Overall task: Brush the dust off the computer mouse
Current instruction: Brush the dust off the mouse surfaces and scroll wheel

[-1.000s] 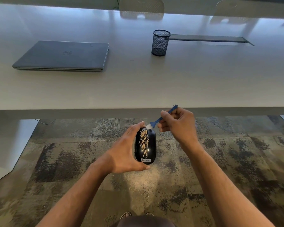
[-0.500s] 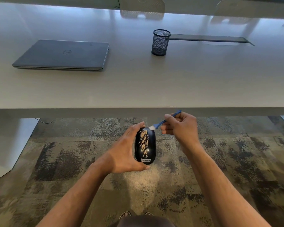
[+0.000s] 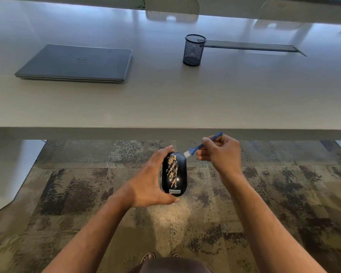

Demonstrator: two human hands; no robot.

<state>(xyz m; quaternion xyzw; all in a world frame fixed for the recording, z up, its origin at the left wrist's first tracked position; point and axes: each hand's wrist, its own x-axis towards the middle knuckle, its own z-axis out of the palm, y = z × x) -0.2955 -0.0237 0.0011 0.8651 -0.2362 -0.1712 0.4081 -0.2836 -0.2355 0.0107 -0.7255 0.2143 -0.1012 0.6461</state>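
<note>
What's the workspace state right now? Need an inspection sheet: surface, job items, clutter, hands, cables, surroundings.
Surface: pale table, glossy; dark slot panel set in its far part.
Job's things: black mouse held over the carpet, tan dust streaked along its top; blue brush, white bristles at the mouse's front right edge.
Clutter: closed grey laptop; black mesh pen cup, contents not discernible.
Hands: left hand grips the mouse from its left side; right hand pinches the brush handle.
Cables: one thin cable on the floor under the table, far left.
Surroundings: mottled carpet, pale dust patch below the mouse; chair backs beyond the table.
</note>
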